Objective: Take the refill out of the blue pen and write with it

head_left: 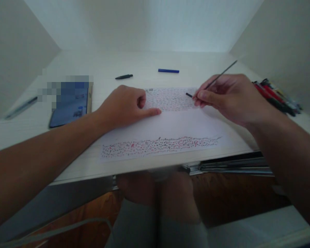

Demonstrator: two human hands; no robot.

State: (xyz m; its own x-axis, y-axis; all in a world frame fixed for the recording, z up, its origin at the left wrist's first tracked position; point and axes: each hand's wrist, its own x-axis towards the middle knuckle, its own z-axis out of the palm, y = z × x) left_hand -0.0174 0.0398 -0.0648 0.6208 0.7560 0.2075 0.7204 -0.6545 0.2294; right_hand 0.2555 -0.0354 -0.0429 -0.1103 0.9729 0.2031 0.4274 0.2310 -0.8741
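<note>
A white sheet of paper (181, 124) lies near the desk's front edge, with rows of small dark writing at its top and red and black marks along its bottom. On its left part rests my left hand (126, 105), fingers curled in and thumb stretched out over the sheet; I see nothing held in it. Above the sheet's upper right, my right hand (222, 96) pinches a thin dark pen refill (224, 72), which slants up to the right. A short black piece (188, 95) juts out left of those fingertips; whether it joins the refill is hidden.
Behind the paper lie a black pen part (124, 76) and a blue pen tube (168, 71). A phone (69, 106) and a blurred pen (22, 107) are at left. Several pens (276, 96) are piled at right. Below the desktop edge is a metal drawer rail (235, 168).
</note>
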